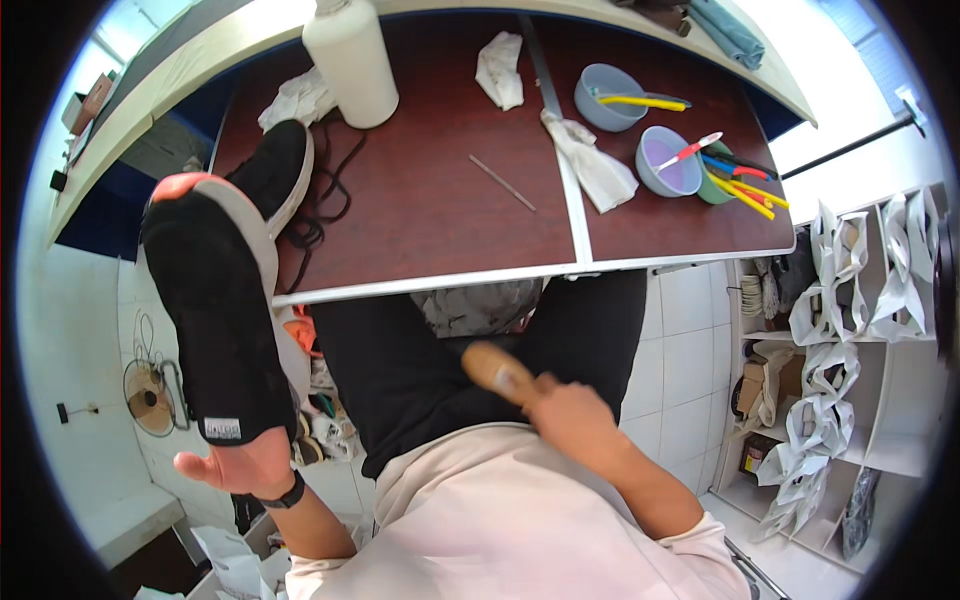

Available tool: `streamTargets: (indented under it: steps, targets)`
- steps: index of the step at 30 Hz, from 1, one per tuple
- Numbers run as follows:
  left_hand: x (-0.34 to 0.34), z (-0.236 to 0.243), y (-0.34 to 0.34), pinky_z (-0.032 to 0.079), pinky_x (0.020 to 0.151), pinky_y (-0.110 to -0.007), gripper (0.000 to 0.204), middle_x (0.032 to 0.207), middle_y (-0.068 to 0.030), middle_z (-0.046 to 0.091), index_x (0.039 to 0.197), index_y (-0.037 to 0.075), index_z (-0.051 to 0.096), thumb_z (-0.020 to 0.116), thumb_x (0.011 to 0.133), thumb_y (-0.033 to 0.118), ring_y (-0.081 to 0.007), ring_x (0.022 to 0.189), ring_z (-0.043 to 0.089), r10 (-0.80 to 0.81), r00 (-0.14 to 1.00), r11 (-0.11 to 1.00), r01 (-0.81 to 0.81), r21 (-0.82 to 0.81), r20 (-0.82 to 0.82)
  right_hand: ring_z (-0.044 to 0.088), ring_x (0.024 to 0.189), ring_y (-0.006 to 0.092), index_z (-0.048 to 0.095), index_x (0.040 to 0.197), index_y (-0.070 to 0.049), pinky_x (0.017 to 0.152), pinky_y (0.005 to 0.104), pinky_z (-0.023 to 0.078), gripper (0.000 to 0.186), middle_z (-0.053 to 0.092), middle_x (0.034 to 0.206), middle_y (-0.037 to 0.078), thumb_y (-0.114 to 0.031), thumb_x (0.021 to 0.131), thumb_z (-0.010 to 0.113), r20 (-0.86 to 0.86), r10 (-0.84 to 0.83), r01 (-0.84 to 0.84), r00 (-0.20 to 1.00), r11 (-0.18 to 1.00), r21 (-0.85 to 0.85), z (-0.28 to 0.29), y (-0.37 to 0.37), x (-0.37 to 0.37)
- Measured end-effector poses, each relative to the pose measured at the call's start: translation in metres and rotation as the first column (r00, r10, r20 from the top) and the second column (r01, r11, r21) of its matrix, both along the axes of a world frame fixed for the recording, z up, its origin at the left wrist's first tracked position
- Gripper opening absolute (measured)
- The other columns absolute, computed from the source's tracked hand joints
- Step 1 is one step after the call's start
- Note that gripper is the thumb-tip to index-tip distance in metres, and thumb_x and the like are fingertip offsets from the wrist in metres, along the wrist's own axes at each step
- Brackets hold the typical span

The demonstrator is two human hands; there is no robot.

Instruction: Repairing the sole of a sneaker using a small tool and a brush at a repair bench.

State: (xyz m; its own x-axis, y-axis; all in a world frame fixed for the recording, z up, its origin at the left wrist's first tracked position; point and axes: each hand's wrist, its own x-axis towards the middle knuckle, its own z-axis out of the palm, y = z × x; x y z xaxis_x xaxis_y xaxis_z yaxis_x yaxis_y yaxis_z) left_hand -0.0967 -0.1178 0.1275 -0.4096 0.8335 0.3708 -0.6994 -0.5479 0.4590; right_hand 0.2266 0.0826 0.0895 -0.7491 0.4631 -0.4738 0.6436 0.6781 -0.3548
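Observation:
On the left, my left hand [255, 463] holds up a black shoe [205, 300] with a light grey sole edge and an orange-pink toe. Its thumb sticks out beside the heel, and the other fingers are hidden by the shoe. Over my lap, my right hand [572, 422] is closed around one end of a brush [497, 371] with a tan wooden back; its bristles do not show. A second black shoe [275, 170] rests at the table's left side, behind the raised one. Dark laces [312, 232] trail over the tabletop beside it.
The dark red table [430, 220] has a pale metal edge. On it are a white bottle [352, 65], a thin stick [502, 182], white cloths [590, 160], a grey-blue bowl [608, 95], a bowl of purple liquid [668, 160] and several yellow-handled brushes [750, 198]. Shelves [890, 400] with bagged items stand right.

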Motion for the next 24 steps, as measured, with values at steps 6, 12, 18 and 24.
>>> streamTargets:
  steps: [6, 12, 18, 24]
  targets:
    - [-0.004, -0.003, -0.007, 0.005, 0.119, -0.051, 0.102, 0.161, -0.0138, 0.015, 0.154, 0.002, 0.015, 0.063, 0.084, 0.059, -0.0298, 0.149, 0.014, 0.043, 0.998, 0.999, -0.043, 0.011, -0.046, 0.064, 0.084, 0.0411, 0.055, 0.127, -0.001, 0.07, 0.0443, 0.054, 0.035, 0.064, 0.098, 0.02, -0.006, 0.092, 0.057, -0.546, -0.505, 0.637, 0.669, 0.767, 0.072, 0.024, 0.007, 0.116]
    - [0.003, -0.001, 0.008, 0.005, 0.12, -0.049, 0.093, 0.161, -0.0128, 0.018, 0.153, 0.003, 0.02, 0.058, 0.089, 0.058, -0.0289, 0.148, 0.017, 0.047, 0.999, 0.999, -0.047, 0.005, 0.006, 0.066, 0.084, 0.0366, 0.055, 0.128, -0.005, 0.07, 0.041, 0.055, 0.038, 0.064, 0.101, 0.016, -0.011, 0.091, 0.062, -0.339, -0.482, 0.439, 0.808, 0.876, -0.198, 0.005, -0.043, 0.068]
    - [-0.006, 0.014, 0.003, 0.004, 0.12, -0.048, 0.096, 0.162, -0.0128, 0.016, 0.154, 0.003, 0.017, 0.059, 0.088, 0.058, -0.028, 0.149, 0.014, 0.02, 0.996, 1.0, -0.018, 0.02, -0.089, 0.066, 0.077, 0.028, 0.053, 0.134, -0.023, 0.065, 0.0396, 0.055, 0.048, 0.061, 0.09, 0.008, -0.014, 0.088, 0.064, -0.32, 0.313, -0.364, 0.894, 0.924, -0.114, -0.021, -0.028, -0.03]
    - [-0.006, 0.021, -0.027, 0.005, 0.12, -0.048, 0.098, 0.161, -0.0127, 0.018, 0.154, 0.002, 0.018, 0.061, 0.086, 0.058, -0.028, 0.149, 0.015, 0.137, 0.987, 0.991, -0.137, 0.01, -0.089, 0.066, 0.07, 0.0305, 0.057, 0.127, -0.025, 0.061, 0.043, 0.053, 0.038, 0.06, 0.086, 0.008, -0.027, 0.089, 0.063, -0.217, -0.149, 0.205, 0.965, 0.943, 0.262, -0.033, 0.048, -0.021]
